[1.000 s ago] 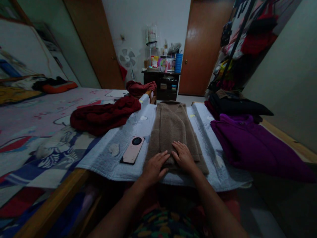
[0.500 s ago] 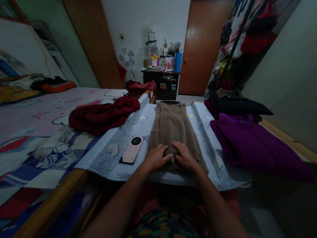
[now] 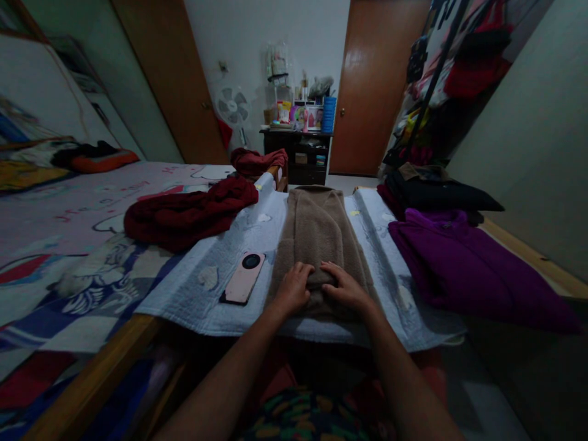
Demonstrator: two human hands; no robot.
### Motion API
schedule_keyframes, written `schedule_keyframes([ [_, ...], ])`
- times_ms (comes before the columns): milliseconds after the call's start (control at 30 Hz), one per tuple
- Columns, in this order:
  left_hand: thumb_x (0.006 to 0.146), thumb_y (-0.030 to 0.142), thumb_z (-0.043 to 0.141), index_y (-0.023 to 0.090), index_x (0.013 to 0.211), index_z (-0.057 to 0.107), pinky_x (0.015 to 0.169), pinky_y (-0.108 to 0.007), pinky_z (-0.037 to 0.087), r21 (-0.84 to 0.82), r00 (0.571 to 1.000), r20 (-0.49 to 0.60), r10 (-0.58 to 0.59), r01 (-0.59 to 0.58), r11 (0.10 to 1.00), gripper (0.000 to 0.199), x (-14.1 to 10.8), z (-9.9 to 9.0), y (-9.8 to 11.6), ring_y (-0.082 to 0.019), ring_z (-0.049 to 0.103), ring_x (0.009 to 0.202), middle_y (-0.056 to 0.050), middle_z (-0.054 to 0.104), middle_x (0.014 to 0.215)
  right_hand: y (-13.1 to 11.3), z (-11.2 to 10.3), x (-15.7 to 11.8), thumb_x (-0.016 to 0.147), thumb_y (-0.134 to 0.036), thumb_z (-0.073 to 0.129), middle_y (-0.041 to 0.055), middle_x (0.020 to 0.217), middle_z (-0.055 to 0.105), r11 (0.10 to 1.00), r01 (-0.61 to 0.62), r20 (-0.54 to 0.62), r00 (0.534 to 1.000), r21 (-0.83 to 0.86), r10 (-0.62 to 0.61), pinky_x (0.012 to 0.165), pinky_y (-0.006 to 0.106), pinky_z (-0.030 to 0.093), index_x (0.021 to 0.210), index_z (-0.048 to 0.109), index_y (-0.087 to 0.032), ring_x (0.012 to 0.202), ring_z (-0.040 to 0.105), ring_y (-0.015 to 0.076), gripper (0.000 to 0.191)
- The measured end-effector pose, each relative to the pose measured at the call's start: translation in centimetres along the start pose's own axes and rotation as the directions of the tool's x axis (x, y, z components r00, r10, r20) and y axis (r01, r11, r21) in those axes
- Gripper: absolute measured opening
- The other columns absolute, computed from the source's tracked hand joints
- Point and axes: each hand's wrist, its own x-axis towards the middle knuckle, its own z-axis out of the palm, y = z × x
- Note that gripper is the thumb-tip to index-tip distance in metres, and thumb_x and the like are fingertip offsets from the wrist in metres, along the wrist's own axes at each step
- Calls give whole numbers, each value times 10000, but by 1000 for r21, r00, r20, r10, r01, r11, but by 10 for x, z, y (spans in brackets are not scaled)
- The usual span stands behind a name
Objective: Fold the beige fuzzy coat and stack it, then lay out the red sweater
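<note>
A brown fleece garment (image 3: pixel 316 226), folded into a long narrow shape, lies lengthwise before me on a light blue quilted cloth (image 3: pixel 271 327). My left hand (image 3: pixel 294 291) is on its near part, with the fingers curled into the fabric. Beside it, my right hand (image 3: pixel 346 291) grips the same part, thumb and fingers bent around a raised crease between the hands. Some fingertips are hard to make out in the dim light. A pink phone (image 3: pixel 241 285) with a round dark camera lies face down to the left of the garment.
Right of the quilted cloth rest a folded purple garment (image 3: pixel 450 263) and dark folded clothes (image 3: pixel 441 193). On the left, a dark red garment (image 3: pixel 188 211) lies by the bed (image 3: pixel 110 193). A wooden bed rail (image 3: pixel 101 373) runs at lower left. Farther back stands a fan (image 3: pixel 233 105).
My fingers have gone from lying flatter on the brown garment to curling into it. The near fabric is now bunched into a crease. The view has shifted slightly.
</note>
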Motion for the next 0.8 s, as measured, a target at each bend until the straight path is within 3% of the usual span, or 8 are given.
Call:
schedule_keyframes([
  [100, 712, 31, 568, 248, 1147, 597, 986, -501, 404, 104, 996, -91, 15, -6, 995, 487, 1, -1, 7, -305, 478, 1149, -78, 523, 1307, 2, 4, 1, 764, -234, 620, 114, 1426, 501, 1000, 9, -36, 999, 5, -9, 1142, 463, 305, 1332, 538, -203, 1352, 423, 245, 574],
  [200, 748, 92, 620, 278, 1085, 642, 1075, -565, 291, 78, 983, -165, 85, -73, 994, 386, 5, 0, 9, -331, 401, 1256, -32, 492, 1412, 1, 7, -1, 757, -230, 613, 110, 1391, 532, 1000, 15, -102, 995, 19, -13, 1130, 447, 328, 1291, 568, -201, 1313, 465, 241, 537],
  [267, 802, 118, 596, 277, 1085, 642, 1111, -535, 258, 5, 980, -156, 124, -125, 992, 328, 8, 3, 8, -279, 455, 1230, -27, 594, 1296, 0, 7, -3, 771, -240, 595, 98, 1333, 581, 999, 1, -151, 988, 37, 5, 1108, 440, 359, 1255, 593, -209, 1262, 513, 237, 484],
  [400, 879, 179, 555, 229, 1052, 648, 1040, -424, 369, -118, 982, -161, 103, -123, 985, 202, 11, 10, 2, -207, 588, 1038, -34, 685, 1056, -2, 7, -8, 765, -206, 544, 96, 1366, 548, 999, -1, -273, 962, 36, 10, 1111, 444, 354, 1206, 608, -214, 1288, 485, 240, 446],
  [533, 885, 272, 591, 207, 990, 657, 948, -367, 437, -216, 982, -182, 45, -85, 973, 141, 9, 13, -2, -198, 603, 980, -35, 686, 1006, 0, 8, -9, 680, -114, 496, 94, 1442, 467, 999, 7, -312, 950, -44, -20, 1160, 457, 277, 1181, 618, -198, 1381, 367, 241, 523],
  [667, 851, 206, 588, 213, 1014, 650, 975, -380, 435, -248, 983, -180, 25, -69, 966, 175, 6, 13, -3, -200, 597, 1016, -35, 680, 1041, 3, 9, -8, 693, -90, 437, 54, 1297, 602, 1000, -8, -281, 960, -21, 1, 1160, 463, 282, 1145, 644, -226, 1355, 411, 210, 516],
  [800, 775, 91, 573, 228, 1077, 643, 1006, -395, 422, -250, 980, -179, 82, -126, 960, 339, 4, 14, -4, -202, 582, 1047, -30, 667, 1068, 5, 10, -9, 724, -106, 421, 60, 1310, 607, 999, -37, -299, 953, 27, 43, 1144, 442, 311, 1101, 666, -220, 1321, 463, 204, 464],
])
